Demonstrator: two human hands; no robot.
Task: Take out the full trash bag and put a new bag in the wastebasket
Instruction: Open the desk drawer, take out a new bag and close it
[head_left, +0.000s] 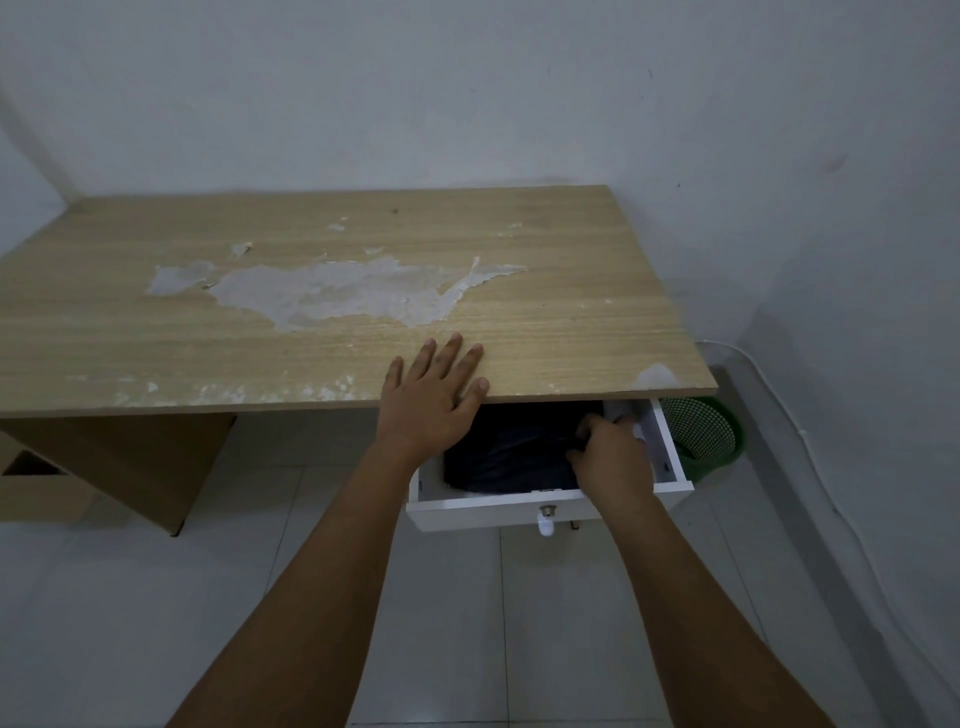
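Your left hand (434, 395) lies flat on the desk (332, 312) edge, fingers spread. Your right hand (613, 457) reaches into the open white drawer (519, 512), fingers curled, pinching the dark bag (504, 452) lying crumpled inside. The green mesh basket (701, 431) sits on the floor just right of the drawer.

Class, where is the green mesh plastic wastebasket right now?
In the head view, the green mesh plastic wastebasket sits on the floor at right, beside the open white drawer, under the desk corner.

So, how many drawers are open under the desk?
1: the white drawer under the desk's right end, with the right hand inside. Others may be hidden.
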